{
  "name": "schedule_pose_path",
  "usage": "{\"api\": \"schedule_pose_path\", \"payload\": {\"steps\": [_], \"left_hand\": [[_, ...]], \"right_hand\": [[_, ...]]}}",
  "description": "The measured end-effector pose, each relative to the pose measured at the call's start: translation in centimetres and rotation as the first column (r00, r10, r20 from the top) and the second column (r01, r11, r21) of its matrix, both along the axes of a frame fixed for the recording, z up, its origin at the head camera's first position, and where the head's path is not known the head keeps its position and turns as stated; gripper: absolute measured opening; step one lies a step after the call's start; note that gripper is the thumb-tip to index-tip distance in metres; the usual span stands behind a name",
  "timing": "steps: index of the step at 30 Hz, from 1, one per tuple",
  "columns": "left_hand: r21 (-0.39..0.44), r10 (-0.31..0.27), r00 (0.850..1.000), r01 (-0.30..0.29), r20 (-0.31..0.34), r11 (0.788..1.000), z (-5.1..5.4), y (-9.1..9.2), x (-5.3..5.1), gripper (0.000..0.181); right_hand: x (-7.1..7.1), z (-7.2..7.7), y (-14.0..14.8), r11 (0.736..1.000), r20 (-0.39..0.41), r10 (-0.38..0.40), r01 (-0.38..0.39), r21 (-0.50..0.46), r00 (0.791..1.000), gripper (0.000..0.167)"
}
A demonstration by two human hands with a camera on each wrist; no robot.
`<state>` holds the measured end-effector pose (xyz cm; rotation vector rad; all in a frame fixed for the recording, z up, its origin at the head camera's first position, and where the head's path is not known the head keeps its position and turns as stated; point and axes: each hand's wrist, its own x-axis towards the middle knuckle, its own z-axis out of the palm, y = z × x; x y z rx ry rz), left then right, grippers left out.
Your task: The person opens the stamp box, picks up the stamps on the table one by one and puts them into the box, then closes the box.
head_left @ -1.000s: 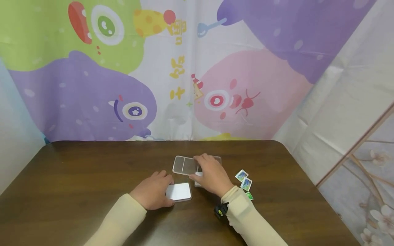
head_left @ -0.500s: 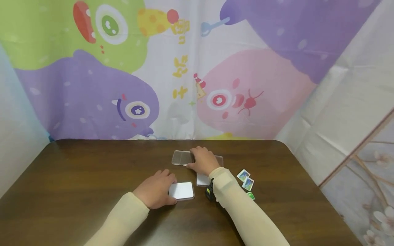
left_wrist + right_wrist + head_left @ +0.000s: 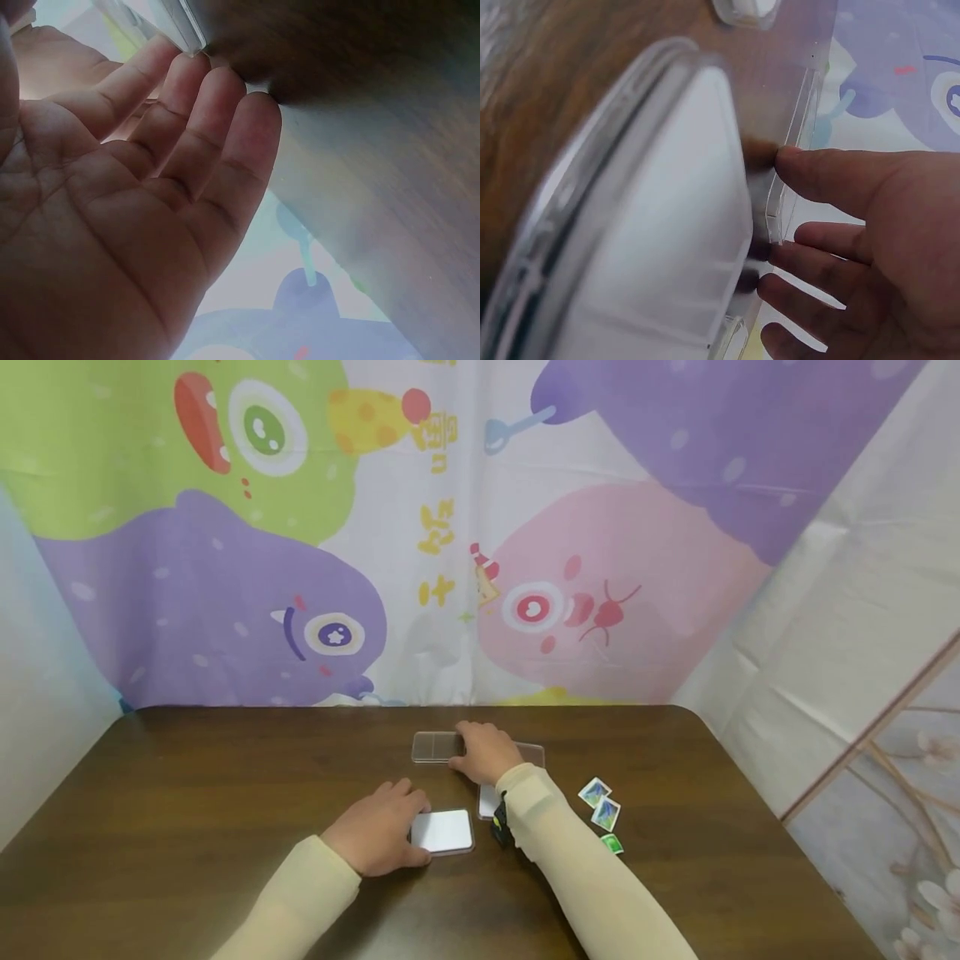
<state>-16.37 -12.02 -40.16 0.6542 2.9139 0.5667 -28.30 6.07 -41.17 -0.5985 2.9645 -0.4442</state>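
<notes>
In the head view my left hand (image 3: 378, 831) rests on the table at the left end of a clear-edged flat box with a white top (image 3: 444, 832), thumb at its near side and fingers at its far side. My right hand (image 3: 486, 753) holds a clear plastic lid (image 3: 435, 747) low at the table's back. The right wrist view shows the thumb on one edge of this lid (image 3: 795, 142) and fingers at the other. Under the right forearm lies a second white-topped box (image 3: 486, 802), partly hidden; it looms large as a white-topped box (image 3: 660, 217) in the right wrist view.
Another clear plastic piece (image 3: 532, 754) shows just right of my right hand. Small square picture pieces (image 3: 604, 813) and a green one (image 3: 612, 843) lie on the brown table (image 3: 225, 793) to the right. A cartoon-printed curtain (image 3: 420, 635) hangs behind the table's back edge.
My right hand has moved away from me and slightly left with the clear lid, which now sits lower at the table's back. The left hand has stayed at its box.
</notes>
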Motion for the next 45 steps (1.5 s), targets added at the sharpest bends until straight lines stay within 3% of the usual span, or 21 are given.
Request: {"api": "schedule_pose_path", "payload": {"steps": [4,8,13,17,25,29,33,37,45], "left_hand": [[0.002,0.001,1.000,-0.001,0.010,1.000,-0.2,0.2,0.0,0.050],[0.002,-0.001,1.000,0.001,0.012,1.000,-0.4,0.2,0.0,0.050],[0.006,0.004,1.000,-0.004,0.003,1.000,-0.4,0.2,0.1,0.049],[0.010,0.007,1.000,-0.007,-0.005,1.000,-0.1,0.2,0.2,0.047],[0.013,0.008,1.000,-0.008,-0.001,1.000,0.2,0.0,0.4,0.047],[0.015,0.018,1.000,-0.019,0.015,1.000,0.0,-0.3,0.5,0.046],[0.017,0.025,1.000,-0.025,0.018,1.000,-0.2,-0.5,0.5,0.046],[0.017,0.025,1.000,-0.025,0.018,1.000,-0.4,-0.5,0.4,0.046],[0.017,0.010,1.000,-0.011,0.012,1.000,-0.2,0.0,0.0,0.047]], "right_hand": [[0.1,-0.2,0.4,1.000,0.012,0.014,-0.015,0.011,1.000,0.062],[0.8,0.7,1.8,0.997,-0.014,0.074,-0.075,-0.010,0.997,0.058],[3.2,2.9,5.5,0.987,-0.055,0.117,-0.122,-0.101,0.992,0.042],[5.1,3.9,9.1,0.992,-0.079,0.094,-0.100,-0.080,0.992,0.034],[6.3,4.0,13.6,0.996,0.034,-0.049,0.046,0.081,0.998,0.021],[6.6,4.2,14.2,0.994,0.161,-0.076,0.062,0.088,0.984,0.022],[7.1,4.4,14.1,0.993,0.237,-0.095,0.075,0.089,0.967,0.028],[7.5,4.2,13.8,0.990,0.269,-0.110,0.081,0.119,0.957,0.031],[7.2,3.6,13.3,0.977,0.258,-0.124,0.073,0.198,0.958,0.030]]}}
